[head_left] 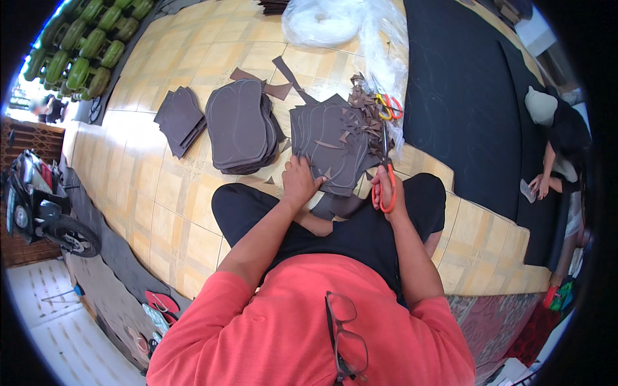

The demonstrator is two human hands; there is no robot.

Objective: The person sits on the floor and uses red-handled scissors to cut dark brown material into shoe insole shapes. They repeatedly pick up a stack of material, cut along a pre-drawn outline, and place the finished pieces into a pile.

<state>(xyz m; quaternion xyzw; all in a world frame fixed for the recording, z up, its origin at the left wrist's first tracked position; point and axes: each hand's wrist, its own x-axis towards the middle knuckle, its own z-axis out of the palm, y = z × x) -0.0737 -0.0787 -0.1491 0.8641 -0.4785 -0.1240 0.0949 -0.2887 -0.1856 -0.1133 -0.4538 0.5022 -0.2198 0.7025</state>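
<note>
My right hand [396, 196] grips a pair of orange-handled scissors [387, 168], its fingers in the loops and the blades pointing away from me. Under the fingers of my left hand [300, 183] lies the near left edge of a stack of dark brown sheets [315, 132] with pale curved outlines drawn on top. That hand rests with its thumb spread away from its fingers. Small brown offcuts [364, 112] are scattered over the stack's right side. Beyond them are scissors with yellow and red handles [389, 108], partly among the scraps.
Left of the sheets stand a pile of rounded brown pieces [238, 122] and a smaller pile [180, 121]. Clear plastic wrap [322, 22] lies beyond. Black material [460, 83] covers the floor at right, where another person [557, 135] sits. A motorbike [45, 206] and green gas cylinders [84, 51] are at left.
</note>
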